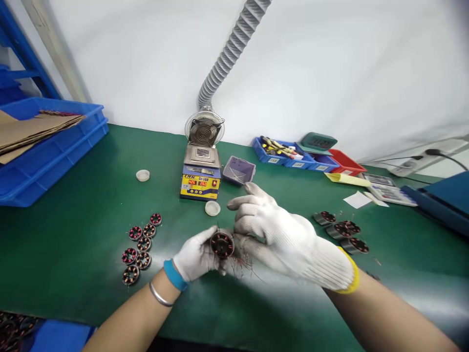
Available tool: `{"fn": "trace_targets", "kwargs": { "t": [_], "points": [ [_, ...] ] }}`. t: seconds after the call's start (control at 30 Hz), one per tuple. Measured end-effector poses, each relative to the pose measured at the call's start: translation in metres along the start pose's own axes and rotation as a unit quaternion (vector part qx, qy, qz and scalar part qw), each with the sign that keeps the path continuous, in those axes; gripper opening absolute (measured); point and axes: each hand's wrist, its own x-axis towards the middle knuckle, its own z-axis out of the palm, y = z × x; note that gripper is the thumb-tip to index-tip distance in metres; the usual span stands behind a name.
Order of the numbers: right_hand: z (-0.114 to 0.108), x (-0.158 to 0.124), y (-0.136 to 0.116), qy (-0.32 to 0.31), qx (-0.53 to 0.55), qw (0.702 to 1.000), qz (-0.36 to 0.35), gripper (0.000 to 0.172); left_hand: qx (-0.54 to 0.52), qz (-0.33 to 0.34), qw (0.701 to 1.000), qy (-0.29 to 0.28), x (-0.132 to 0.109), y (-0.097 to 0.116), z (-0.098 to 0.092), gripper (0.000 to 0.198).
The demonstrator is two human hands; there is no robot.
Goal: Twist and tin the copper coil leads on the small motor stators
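Observation:
My left hand (196, 256), in a white glove with a blue cuff, is closed around a round wire-wound motor stator (222, 244) at the front middle of the table. The copper windings face up toward me. Just to its right is my right hand (269, 227), in a white knit glove with a yellow cuff. Its fingers are spread and curved, and I see nothing held between them. The thumb is close to the stator's right side; whether it touches is unclear. Thin loose wires (242, 266) lie in a tangle below that thumb.
Beyond my hands stands a yellow-and-blue solder pot (200, 186) beneath a grey duct hose (234, 46). A purple tray (240, 166) and white caps (212, 208) are near it. Several stators sit at left (143, 244) and right (339, 230). A blue crate (73, 142) occupies the far left.

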Motion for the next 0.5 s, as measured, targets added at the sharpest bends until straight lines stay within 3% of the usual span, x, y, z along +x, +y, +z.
{"fn": "trace_targets", "kwargs": {
  "t": [0.1, 0.17, 0.23, 0.3, 0.37, 0.43, 0.5],
  "points": [
    [-0.002, 0.000, -0.002, -0.004, 0.006, 1.000, -0.001, 0.009, -0.071, 0.125, 0.989, 0.045, -0.002, 0.008, 0.002, 0.017],
    [-0.004, 0.003, -0.007, 0.000, 0.016, 1.000, -0.014, 0.009, -0.124, 0.168, 0.975, 0.081, 0.003, 0.009, -0.001, 0.024],
    [-0.005, 0.005, -0.011, 0.011, 0.026, 0.999, -0.027, 0.009, -0.118, 0.126, 0.983, 0.058, 0.010, 0.005, -0.007, 0.034],
    [-0.005, 0.004, -0.012, 0.019, 0.033, 0.999, -0.026, 0.010, -0.053, 0.010, 0.997, -0.051, 0.014, -0.002, -0.013, 0.047],
    [-0.002, 0.001, -0.010, 0.015, 0.045, 0.999, -0.008, 0.010, 0.005, -0.038, 0.991, -0.128, 0.012, -0.008, -0.015, 0.057],
    [0.003, -0.005, -0.005, 0.019, 0.081, 0.996, 0.029, 0.010, 0.040, 0.027, 0.994, -0.101, 0.006, -0.008, -0.010, 0.053],
    [0.009, -0.013, 0.004, 0.044, 0.162, 0.980, 0.108, 0.011, 0.079, 0.130, 0.988, -0.015, -0.002, -0.006, -0.001, 0.049]
  ]
}}
